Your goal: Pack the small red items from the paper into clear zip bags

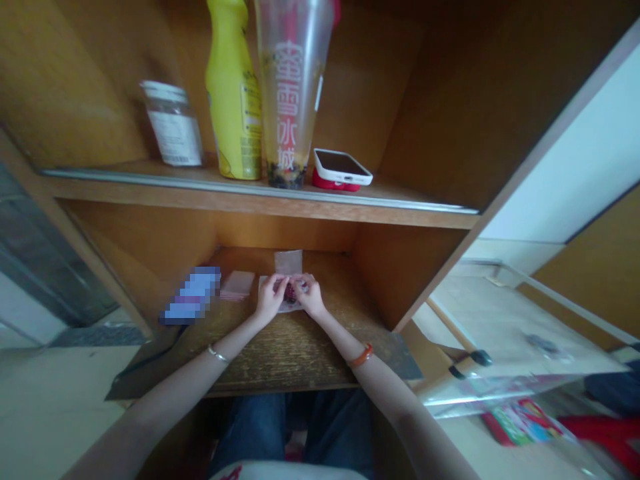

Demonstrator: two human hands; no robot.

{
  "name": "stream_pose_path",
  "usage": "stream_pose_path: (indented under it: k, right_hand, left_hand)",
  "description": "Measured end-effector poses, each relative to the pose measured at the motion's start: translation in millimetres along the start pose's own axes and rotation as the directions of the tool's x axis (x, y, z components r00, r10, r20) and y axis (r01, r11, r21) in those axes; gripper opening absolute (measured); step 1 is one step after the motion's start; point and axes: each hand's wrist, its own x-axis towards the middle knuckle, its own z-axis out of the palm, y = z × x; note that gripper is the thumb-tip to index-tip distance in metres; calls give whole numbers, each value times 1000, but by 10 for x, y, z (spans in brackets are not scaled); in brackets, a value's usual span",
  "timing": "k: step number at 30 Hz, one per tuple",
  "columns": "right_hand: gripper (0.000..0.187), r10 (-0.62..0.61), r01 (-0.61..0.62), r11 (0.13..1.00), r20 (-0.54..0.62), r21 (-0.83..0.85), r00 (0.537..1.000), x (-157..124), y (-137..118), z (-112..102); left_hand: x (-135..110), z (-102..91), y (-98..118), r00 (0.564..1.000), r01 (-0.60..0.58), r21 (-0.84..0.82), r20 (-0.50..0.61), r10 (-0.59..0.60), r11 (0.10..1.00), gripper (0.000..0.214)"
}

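Note:
On the wooden desk surface, my left hand (271, 299) and my right hand (311, 297) meet with fingers pinched at the top of a small clear plastic bag (289, 307). Small dark red pieces (291, 293), perhaps beads, show between the hands; they are too small to name surely. Just behind my fingers lies another flat clear piece of plastic (289, 261). To the left of my left hand rests a stack of pale pink cards or packets (238, 285). My fingertips partly cover the bag's opening.
A phone with a blurred, lit screen (193, 295) lies at the left. On the shelf (250, 194) above stand a white-lidded jar (173, 127), a yellow bottle (233, 100), a tall drink cup (293, 93) and a white-edged phone on a red object (343, 167). Cabinet walls enclose both sides.

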Motion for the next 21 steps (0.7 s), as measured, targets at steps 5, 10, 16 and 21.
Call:
stream_pose_path:
  k: [5,10,16,21]
  right_hand:
    - [18,14,-14,1000,-32,0,999,-4,-1,8]
    - [17,38,-37,999,-48,22,998,-20,-9,9]
    - [17,84,-83,996,-74,21,994,-33,-8,-3]
    - [19,23,-23,1000,4,-4,1000,-45,-41,2]
  left_hand:
    - [-14,2,49,1000,-18,-28,-12,18,999,21]
    - [-7,15,37,1000,2,28,-23,-1,1000,24]
    - [1,22,-25,1000,18,110,-12,-16,994,26]
    - [0,5,12,999,-9,18,43,8,1000,28]
